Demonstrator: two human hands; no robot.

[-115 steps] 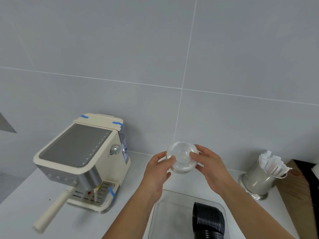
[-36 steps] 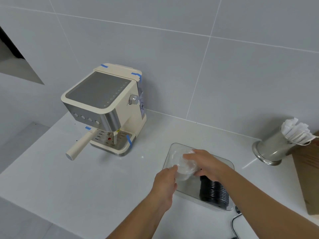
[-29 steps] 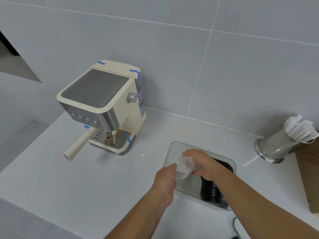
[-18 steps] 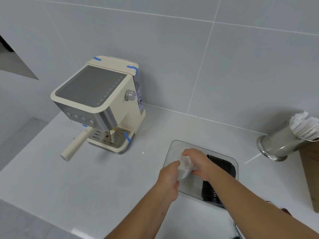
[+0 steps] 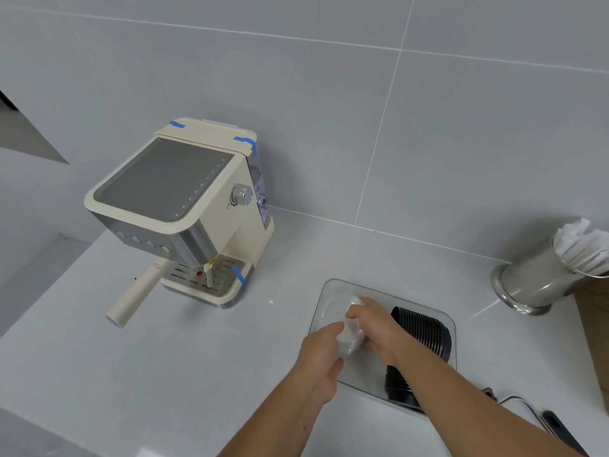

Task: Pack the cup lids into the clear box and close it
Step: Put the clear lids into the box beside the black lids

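A clear box (image 5: pixel 336 288) lies open on the white counter, low and right of the middle. A row of black cup lids (image 5: pixel 425 328) lies along its right side. A stack of clear cup lids (image 5: pixel 351 336), turned on its side, sits inside the box's left half. My left hand (image 5: pixel 318 361) holds its near end and my right hand (image 5: pixel 375 328) grips its far end from above. No cover for the box is in sight.
A cream espresso machine (image 5: pixel 184 209) with a long handle stands at the back left. A steel cup of white paper-wrapped sticks (image 5: pixel 540 278) stands at the right, by a brown board (image 5: pixel 593 328). A cable end (image 5: pixel 527 407) lies at the lower right.
Both hands have brought the stack of clear lids down from chest height into the box and turned it onto its side. My view has tilted down toward the counter.
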